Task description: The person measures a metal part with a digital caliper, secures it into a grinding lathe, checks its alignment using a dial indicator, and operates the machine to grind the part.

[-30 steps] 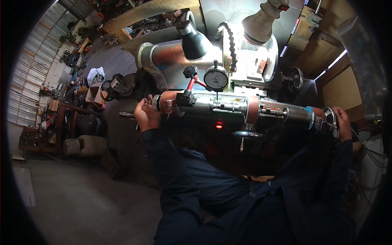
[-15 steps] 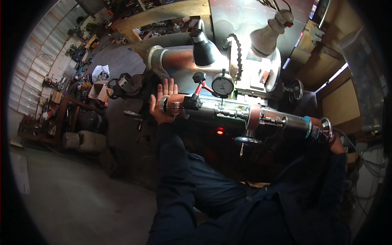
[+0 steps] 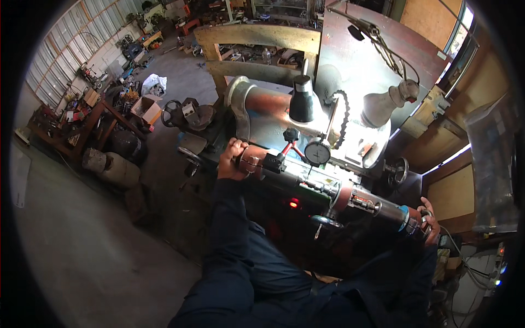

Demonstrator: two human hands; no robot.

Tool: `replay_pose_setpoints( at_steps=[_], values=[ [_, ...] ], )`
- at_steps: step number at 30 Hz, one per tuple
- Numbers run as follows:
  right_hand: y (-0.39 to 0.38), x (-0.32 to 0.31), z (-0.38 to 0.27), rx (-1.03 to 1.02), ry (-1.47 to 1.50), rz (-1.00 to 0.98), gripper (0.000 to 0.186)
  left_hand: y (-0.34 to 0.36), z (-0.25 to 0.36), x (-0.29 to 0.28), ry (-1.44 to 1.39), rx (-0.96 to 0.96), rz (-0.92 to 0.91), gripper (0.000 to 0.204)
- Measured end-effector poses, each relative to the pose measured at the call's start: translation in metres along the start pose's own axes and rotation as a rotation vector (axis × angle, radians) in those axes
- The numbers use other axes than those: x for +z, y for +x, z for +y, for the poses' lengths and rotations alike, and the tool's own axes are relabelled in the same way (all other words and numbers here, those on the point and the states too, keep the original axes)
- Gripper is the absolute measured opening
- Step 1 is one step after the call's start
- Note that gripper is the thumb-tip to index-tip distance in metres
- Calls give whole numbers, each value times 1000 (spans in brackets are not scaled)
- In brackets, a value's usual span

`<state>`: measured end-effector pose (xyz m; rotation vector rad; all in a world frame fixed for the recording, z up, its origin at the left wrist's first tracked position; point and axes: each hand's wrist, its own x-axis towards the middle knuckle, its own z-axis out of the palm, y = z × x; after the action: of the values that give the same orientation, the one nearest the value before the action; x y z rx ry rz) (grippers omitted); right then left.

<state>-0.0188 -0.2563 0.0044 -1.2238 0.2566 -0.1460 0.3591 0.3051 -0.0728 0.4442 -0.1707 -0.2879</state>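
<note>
Sleeves: dark blue sleeves [image 3: 229, 246] are seen rising from the lower edge, one toward each end of a long metal shaft.
Shaft: a long cylindrical shaft [image 3: 333, 194] is held level across the front of a machine, running from upper left to lower right, with copper-coloured bands and a blue ring near its right end.
Left hand: the left hand [image 3: 231, 159] is closed around the left end of the shaft, fingers wrapped over the top.
Right hand: the right hand [image 3: 429, 221] is closed on the right end of the shaft, just past the blue ring; how tightly it is gripped cannot be told.
Red light: a small red light [image 3: 294, 204] is lit on the dark machine body just below the shaft.
Dial gauge: a round dial gauge [image 3: 317, 153] is mounted just behind the shaft, beside a red-stemmed black knob [image 3: 290, 135].
Lamps: a black cone lamp [image 3: 302, 100] and a pale lamp [image 3: 385, 106] are pointed down at the brightly lit middle of the machine.
Handwheel: a dark handwheel [image 3: 397, 171] is seen at the machine's right side.
Floor: a grey concrete floor [image 3: 82, 246] is spread to the left, with a cardboard box [image 3: 145, 109] and a white bag [image 3: 153, 84] farther back.
</note>
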Motion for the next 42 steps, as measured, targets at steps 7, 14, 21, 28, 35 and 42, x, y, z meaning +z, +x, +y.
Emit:
replay_pose_setpoints(
  at_steps=[7, 14, 21, 28, 35, 42],
  values=[
    [11, 14, -7, -23, -111, 86, 69, 0, 10, 25, 276, -118, 266, 9],
    [-46, -87, 30, 13, -891, 399, 38, -1, 14, 27, 123, -116, 263, 13],
    [-92, -87, 39, -70, -1092, 517, 21, 0, 32, -22, 66, 5, 476, 17],
    [-48, -41, -15, -29, -535, 396, 19, 4, 23, -7, 46, -40, 465, 16],
    [-2, -71, 8, -71, -668, 443, 24, 9, 21, -8, 63, -63, 413, 17],
    [-13, -52, 15, -80, -1085, 258, 19, 9, 15, 4, 122, -44, 403, 19]
  ],
)
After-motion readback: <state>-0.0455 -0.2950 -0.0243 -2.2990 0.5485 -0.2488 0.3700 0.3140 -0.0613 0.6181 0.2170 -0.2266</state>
